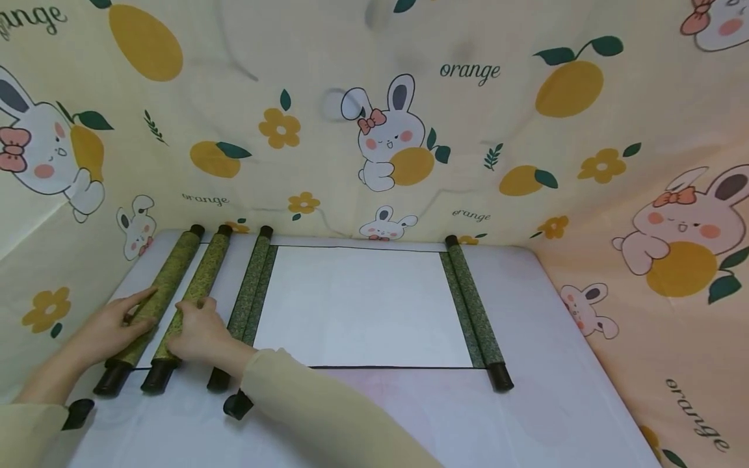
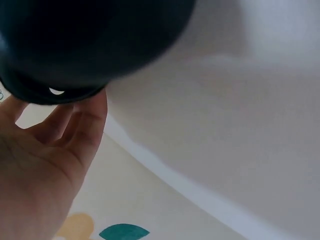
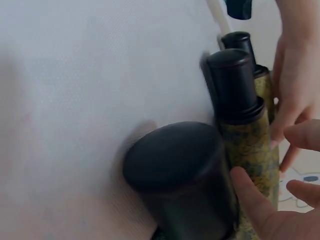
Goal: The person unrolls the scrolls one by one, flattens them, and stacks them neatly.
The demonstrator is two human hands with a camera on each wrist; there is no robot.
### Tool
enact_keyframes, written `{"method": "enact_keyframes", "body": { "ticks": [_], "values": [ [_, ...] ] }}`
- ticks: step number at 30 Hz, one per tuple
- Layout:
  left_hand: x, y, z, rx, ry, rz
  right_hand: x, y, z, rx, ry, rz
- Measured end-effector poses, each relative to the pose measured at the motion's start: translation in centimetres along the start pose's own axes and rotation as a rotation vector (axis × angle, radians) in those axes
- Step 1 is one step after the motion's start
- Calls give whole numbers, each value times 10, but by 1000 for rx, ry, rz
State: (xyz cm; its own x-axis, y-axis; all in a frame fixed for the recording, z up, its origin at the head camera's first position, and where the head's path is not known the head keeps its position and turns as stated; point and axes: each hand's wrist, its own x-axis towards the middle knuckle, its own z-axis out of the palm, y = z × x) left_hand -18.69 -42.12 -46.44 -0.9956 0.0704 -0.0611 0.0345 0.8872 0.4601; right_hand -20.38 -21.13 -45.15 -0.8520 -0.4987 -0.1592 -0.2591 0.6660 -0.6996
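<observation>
Yellow-green patterned roll [image 1: 178,263] with black end knobs [image 1: 113,380], left side of the white counter [image 1: 562,390]: your left hand [image 1: 124,320] grips it, right hand [image 1: 205,333] pinches its twin [image 1: 209,263] just beside. Tug unevenly and I'd guess the narrow white paper strip [image 1: 188,273] between them skews.

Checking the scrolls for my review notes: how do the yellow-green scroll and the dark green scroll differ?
The yellow-green scroll has its rollers close together; the dark green scroll has its rollers far apart, with a broad white sheet between. The left hand and right hand grip the yellow-green scroll; neither grips the dark green scroll. Both have black end caps.
</observation>
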Motion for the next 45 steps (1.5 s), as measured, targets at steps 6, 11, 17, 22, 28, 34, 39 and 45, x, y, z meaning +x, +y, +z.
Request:
{"method": "enact_keyframes", "body": {
  "ticks": [6, 11, 17, 22, 28, 34, 39, 45],
  "values": [
    [2, 7, 1, -35, -9, -4, 3, 2, 3, -75, 8, 28],
    [2, 13, 0, -59, -36, -2, 5, 3, 4, -74, 19, 29],
    [-2, 18, 1, -87, -70, -6, 5, 4, 3, -31, 15, 36],
    [-3, 21, 3, -105, -59, 7, 2, 3, 0, -11, 25, 52],
    [-5, 26, 3, -114, -27, 39, -1, 3, -3, 3, 28, 52],
    [-15, 33, 2, -123, 30, 82, -6, 7, -6, 67, 25, 35],
    [-21, 47, 2, -173, 104, 97, -15, 16, -17, 134, 47, -47],
    [-23, 72, 6, -267, 199, 117, -25, 31, -38, 307, 49, -146]
  ]
}}
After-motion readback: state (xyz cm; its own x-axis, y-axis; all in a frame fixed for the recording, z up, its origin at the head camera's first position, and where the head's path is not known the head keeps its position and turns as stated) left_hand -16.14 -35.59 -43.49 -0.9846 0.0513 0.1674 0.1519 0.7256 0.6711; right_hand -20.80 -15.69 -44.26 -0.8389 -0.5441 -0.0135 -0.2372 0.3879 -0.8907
